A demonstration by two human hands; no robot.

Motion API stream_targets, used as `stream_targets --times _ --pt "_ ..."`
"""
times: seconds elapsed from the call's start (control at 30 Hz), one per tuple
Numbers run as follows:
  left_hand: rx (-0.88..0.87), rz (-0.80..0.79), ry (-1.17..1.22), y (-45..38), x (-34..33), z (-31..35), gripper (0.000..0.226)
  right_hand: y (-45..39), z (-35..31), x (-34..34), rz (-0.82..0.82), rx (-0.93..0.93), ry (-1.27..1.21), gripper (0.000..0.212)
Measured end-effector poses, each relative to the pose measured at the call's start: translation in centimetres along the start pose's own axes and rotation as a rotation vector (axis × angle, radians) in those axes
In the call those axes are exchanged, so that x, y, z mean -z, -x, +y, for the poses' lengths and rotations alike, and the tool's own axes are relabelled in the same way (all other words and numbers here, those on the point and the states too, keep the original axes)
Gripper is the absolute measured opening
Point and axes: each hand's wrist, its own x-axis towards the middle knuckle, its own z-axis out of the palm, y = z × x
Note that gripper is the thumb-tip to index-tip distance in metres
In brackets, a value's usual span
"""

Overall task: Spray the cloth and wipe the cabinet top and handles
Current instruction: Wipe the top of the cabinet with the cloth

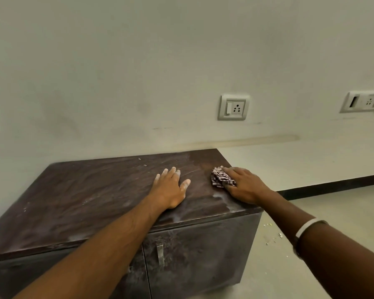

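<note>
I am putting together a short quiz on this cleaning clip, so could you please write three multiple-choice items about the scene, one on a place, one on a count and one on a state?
1. Where does the cloth lie?
A. near the right end of the cabinet top
B. on the floor
C. over the door handle

2. How many wall socket plates show?
A. none
B. two
C. four

3. How does the left hand rest?
A. curled round a spray bottle
B. flat on the top, fingers straight
C. gripping the handle

Answers: 1 A, the right hand presses the cloth down near the top's right end. 2 B, one socket plate is above the cabinet and another socket plate is at the right edge. 3 B, its palm lies on the dusty top, holding nothing.
</note>
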Motion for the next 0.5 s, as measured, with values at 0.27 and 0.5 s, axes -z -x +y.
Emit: stream_targets --times 0.27,0.5 --pt "0.016 -0.010 -0.001 0.8 -0.5 0.3 0.065 2.0 -1.2 -1.0 0.051 0.100 0.013 0.061" --pt "0.002 -0.005 -0.015 1.9 -0.6 0.5 0.065 2.6 -0.9 -0.2 0.035 0.040 -0.008 0.060"
